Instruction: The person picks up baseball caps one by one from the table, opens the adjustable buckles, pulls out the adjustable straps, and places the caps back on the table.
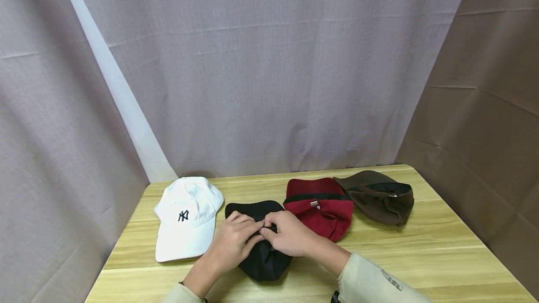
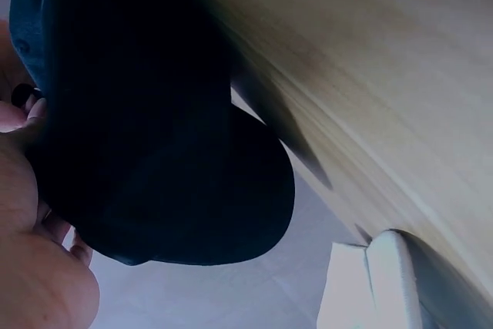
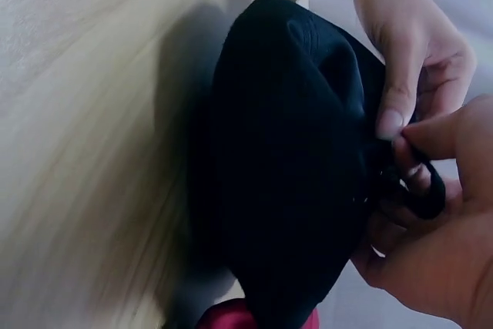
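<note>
A black cap point(image 1: 265, 265) is at the front middle of the table, its brim pointing away from me and its crown toward me. My left hand point(image 1: 236, 240) grips the cap's back edge, thumb on the fabric in the right wrist view. My right hand point(image 1: 290, 235) pinches the narrow black strap point(image 3: 431, 194) at the back opening, which bends into a small loop. Both hands' fingertips meet at the strap. In the left wrist view the dark cap point(image 2: 154, 136) fills the middle and hides part of the fingers.
Left of the black cap lies a white cap point(image 1: 187, 237) with a dark logo. To the right a red cap point(image 1: 324, 219) with a metal buckle lies beside a brown cap point(image 1: 379, 205). Grey curtains point(image 1: 269, 83) hang behind the wooden table point(image 1: 433, 251).
</note>
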Demonstrator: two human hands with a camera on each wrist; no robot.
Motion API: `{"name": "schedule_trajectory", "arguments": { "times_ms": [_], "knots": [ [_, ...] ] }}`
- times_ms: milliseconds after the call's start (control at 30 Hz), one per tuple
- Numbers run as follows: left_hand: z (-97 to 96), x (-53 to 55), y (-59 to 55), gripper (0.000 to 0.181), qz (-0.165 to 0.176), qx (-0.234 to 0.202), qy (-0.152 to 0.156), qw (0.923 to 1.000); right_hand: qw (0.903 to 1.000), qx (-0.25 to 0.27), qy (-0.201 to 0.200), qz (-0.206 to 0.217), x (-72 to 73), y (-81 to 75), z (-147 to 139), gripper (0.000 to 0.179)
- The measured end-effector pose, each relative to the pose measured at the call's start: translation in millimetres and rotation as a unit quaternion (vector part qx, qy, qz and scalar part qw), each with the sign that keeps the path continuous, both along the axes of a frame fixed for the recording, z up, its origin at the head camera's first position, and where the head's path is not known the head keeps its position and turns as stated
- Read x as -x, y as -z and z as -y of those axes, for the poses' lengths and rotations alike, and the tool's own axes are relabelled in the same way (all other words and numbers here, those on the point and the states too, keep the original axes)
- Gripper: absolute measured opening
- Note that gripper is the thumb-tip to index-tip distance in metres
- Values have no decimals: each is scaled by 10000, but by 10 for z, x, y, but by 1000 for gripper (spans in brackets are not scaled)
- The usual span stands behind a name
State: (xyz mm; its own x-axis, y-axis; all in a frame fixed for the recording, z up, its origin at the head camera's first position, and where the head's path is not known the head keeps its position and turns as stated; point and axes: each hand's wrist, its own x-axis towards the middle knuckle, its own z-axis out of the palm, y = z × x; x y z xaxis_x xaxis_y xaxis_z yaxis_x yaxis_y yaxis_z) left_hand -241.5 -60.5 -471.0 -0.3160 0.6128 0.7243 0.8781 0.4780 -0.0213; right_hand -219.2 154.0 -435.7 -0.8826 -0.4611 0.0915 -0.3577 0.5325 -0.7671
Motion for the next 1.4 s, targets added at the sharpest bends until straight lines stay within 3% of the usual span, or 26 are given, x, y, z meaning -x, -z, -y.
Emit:
{"name": "schedule_trajectory", "arguments": {
  "times_ms": [200, 833, 1100, 1400],
  "knots": [
    [-38, 7, -5, 27, 10, 28, -4, 10000, 9997, -221, 92, -81, 4, -27, 41, 39],
    [-13, 11, 12, 26, 289, -44, 165, 9994, 9987, -409, -87, -286, 18, -41, 14, 37],
    [-27, 19, 12, 25, 331, -42, 193, 9993, 9992, -298, -212, -145, 59, -36, -78, 35],
    [-22, 33, 23, 26, 165, -120, 342, 9992, 9975, 127, -671, 159, 110, -31, -179, 31]
  ]
}}
